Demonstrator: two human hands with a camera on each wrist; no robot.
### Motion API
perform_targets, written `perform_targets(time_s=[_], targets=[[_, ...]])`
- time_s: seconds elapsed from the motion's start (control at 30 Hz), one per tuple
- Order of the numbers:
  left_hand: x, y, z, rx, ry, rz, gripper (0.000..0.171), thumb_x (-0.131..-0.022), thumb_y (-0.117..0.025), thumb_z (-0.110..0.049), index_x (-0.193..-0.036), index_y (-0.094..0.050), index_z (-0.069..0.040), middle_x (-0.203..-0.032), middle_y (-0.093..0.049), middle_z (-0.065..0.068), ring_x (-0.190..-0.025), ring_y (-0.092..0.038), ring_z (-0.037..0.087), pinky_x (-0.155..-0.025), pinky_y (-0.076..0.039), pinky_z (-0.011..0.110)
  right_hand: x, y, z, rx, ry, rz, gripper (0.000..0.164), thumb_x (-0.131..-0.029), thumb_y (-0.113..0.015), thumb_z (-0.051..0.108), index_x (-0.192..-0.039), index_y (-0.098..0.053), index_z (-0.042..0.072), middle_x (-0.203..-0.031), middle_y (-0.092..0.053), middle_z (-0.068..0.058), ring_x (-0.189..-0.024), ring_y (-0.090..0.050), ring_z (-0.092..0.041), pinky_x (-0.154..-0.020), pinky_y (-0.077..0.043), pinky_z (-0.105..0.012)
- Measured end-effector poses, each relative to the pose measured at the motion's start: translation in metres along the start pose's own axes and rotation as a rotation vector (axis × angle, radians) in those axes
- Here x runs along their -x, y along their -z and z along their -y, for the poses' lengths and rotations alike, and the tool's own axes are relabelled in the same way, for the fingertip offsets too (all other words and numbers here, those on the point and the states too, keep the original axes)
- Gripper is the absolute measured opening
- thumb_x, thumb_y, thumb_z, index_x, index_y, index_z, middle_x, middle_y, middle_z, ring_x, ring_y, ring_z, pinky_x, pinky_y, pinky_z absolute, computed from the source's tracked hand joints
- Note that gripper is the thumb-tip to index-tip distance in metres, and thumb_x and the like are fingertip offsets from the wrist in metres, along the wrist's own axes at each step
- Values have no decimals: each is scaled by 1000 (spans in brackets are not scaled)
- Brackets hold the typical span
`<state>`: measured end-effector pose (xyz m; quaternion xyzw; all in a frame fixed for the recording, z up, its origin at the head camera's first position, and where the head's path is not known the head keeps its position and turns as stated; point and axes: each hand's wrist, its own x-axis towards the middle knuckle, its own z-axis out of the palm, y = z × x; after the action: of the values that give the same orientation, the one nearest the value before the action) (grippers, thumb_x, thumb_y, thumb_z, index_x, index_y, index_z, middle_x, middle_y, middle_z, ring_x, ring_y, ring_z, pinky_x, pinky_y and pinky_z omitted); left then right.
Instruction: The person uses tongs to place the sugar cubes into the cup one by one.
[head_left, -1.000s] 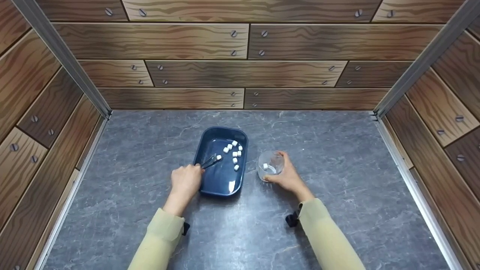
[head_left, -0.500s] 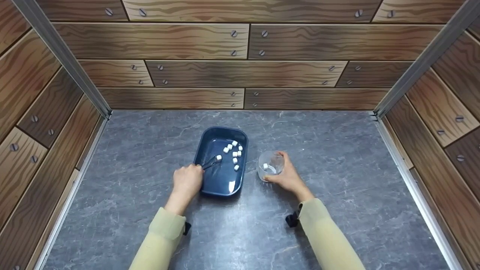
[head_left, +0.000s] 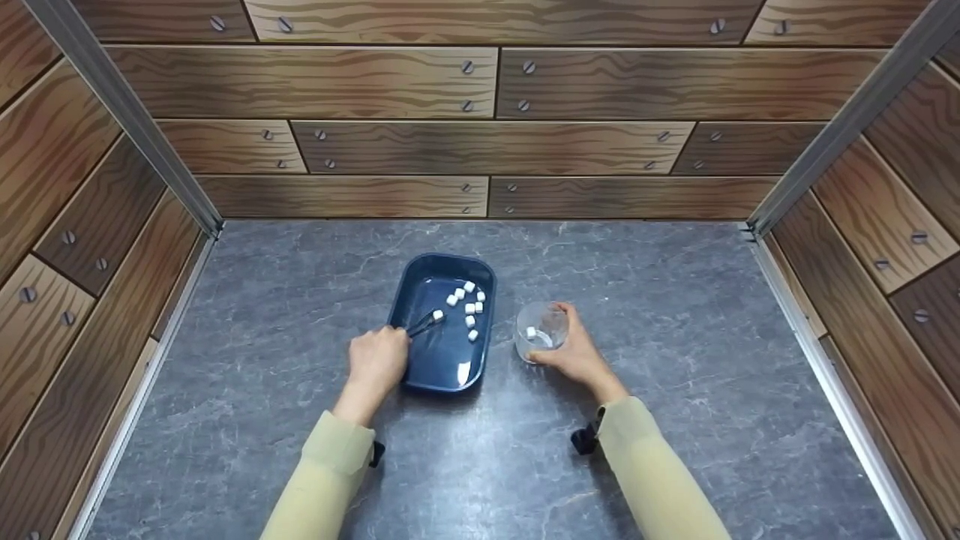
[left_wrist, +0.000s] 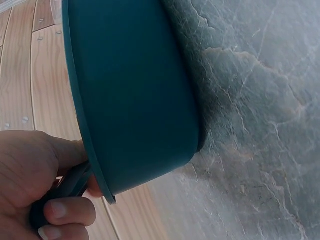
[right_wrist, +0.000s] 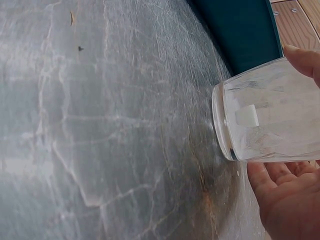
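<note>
Left hand (head_left: pixel 377 360) tight round tongs (head_left: pixel 426 324), right hand (head_left: pixel 576 355) round cup (head_left: pixel 543 328), tray rim (head_left: pixel 490 322) between, plank-patterned wall (head_left: pixel 405 196) behind.

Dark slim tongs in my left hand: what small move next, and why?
Probably squeeze the dark slim tongs gently: their tips are at a white cube in the dark-blue rectangular tray, and your right hand holds a clear round cup with another cube inside.

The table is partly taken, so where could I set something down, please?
The table is bare from the right hand to right wall, the left hand to left wall, and tray to back wall. It is tight in the tray's right side, among the cubes, and in the narrow gap between tray and cup.
</note>
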<state>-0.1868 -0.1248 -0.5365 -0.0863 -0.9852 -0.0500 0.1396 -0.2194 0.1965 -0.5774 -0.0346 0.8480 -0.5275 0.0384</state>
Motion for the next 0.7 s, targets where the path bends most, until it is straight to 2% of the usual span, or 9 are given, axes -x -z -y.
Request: perform_targets(time_s=[0.43,0.7], targets=[[0,-1,1,-7,12,46,28,-91,-68,-23,-72,-71,-3,-66,-66,13,-57,-65,34,-47,-50,48,0,0,1,6,-8,8,96,-64,-91,14,-141,-34,9,-138,-46,-24,-129,-43,-39,-109,-29,-50],[0,-1,2,-6,0,-12,27,-89,-71,-23,-70,-70,-3,-64,-66,13,-55,-64,34,-47,-49,49,0,0,1,15,-12,6,98,-64,-91,15,-142,-33,9,-139,-46,-25,-129,-43,-40,-108,-29,-52]])
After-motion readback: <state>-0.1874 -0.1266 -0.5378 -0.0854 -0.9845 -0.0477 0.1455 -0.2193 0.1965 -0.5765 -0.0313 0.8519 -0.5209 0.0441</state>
